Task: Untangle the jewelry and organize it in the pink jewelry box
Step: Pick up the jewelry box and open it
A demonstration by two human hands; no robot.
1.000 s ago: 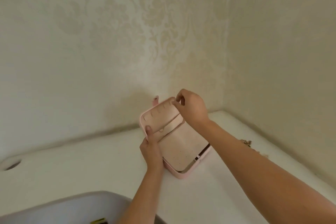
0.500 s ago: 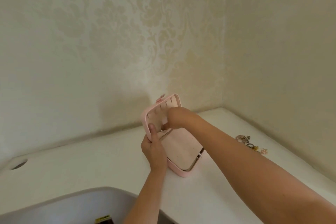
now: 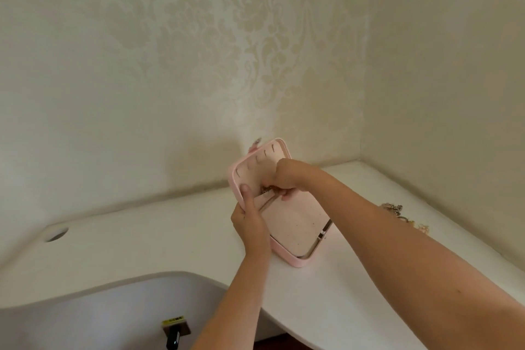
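Note:
The pink jewelry box (image 3: 295, 231) stands open on the white desk, its lid (image 3: 250, 166) raised and showing several small hooks. My left hand (image 3: 250, 217) grips the box's left edge at the hinge, thumb on the lid's rim. My right hand (image 3: 285, 179) reaches into the lid's pocket and pinches a small tangled piece of jewelry (image 3: 266, 189). A loose pile of jewelry (image 3: 397, 212) lies on the desk to the right, partly hidden behind my right forearm.
The white desk (image 3: 159, 239) fits into a corner of patterned walls. A round cable hole (image 3: 56, 233) sits at the desk's far left. A grey chair back (image 3: 93, 312) fills the lower left, a dark object (image 3: 174, 332) below it.
The lid has swung up from nearly flat to upright. My right hand moved from the lid's top edge down into the lid pocket and now pinches a piece of jewelry.

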